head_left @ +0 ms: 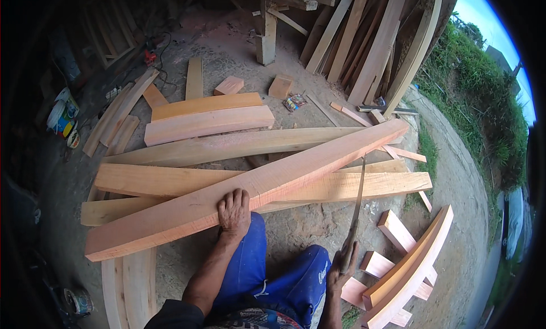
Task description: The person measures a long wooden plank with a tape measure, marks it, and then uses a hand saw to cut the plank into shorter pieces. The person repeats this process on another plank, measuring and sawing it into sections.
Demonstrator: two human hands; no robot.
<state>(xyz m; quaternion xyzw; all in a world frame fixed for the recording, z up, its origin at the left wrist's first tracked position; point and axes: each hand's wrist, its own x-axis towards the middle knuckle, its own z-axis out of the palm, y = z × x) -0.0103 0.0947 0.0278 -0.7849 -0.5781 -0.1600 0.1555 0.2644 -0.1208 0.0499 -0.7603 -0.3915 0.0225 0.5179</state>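
Pinkish squared beam [273, 176] lies gripped by curled left hand [234, 210] — right hand [341, 273] clasps saw [358, 206].

Blue trousers [242, 272], white drawstring [263, 289], white lettering [324, 272]; dark sleeve [177, 316]; patterned shirt [263, 320].

Pale pink beam [259, 184]; blue trousers [244, 266]; orange plank [207, 105].

Gap btwn saw [356, 215] & R knee [314, 262], blks [396, 232] obstruct R.
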